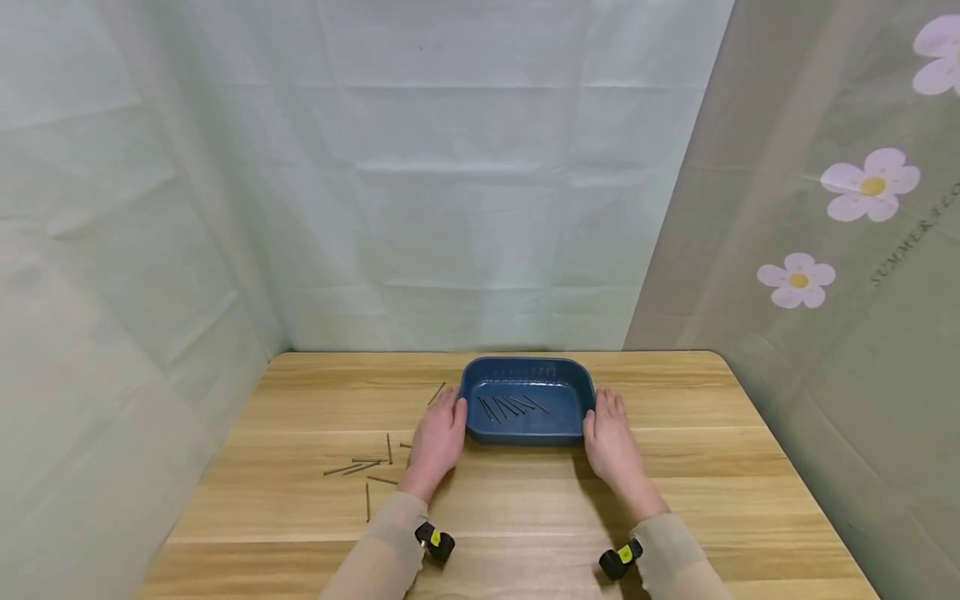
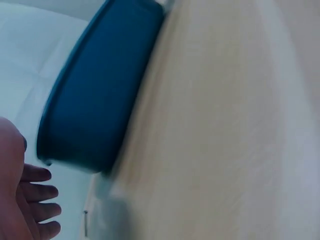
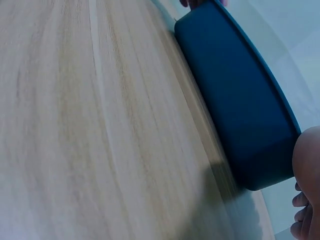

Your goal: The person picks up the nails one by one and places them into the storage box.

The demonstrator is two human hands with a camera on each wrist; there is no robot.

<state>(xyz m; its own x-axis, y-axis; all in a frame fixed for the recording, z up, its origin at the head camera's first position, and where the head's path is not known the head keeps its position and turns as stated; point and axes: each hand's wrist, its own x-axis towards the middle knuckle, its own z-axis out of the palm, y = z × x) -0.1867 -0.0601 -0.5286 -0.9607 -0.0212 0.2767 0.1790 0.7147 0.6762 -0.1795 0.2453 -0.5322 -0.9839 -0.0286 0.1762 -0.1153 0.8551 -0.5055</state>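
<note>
A dark blue rectangular dish (image 1: 528,439) with rounded corners is between my two hands near the back of the table. Several thin dark nails (image 1: 487,408) lie slanted on its floor. My left hand (image 1: 437,435) is at the dish's left side, its thumb by the rim; in the left wrist view its fingers (image 2: 44,192) extend fairly straight past the dish's corner. On the right side, my right hand (image 1: 613,439) lies along the dish wall with fingers pointing forward, and its thumb base meets the rim in the right wrist view. The dish's far side hides part of the fingers there.
Several loose nails (image 1: 367,502) are scattered on the wooden table (image 1: 517,517) left of my left forearm. Another nail (image 1: 437,393) lies behind my left hand. Pale curtains (image 1: 465,208) stand close behind the table and along both sides.
</note>
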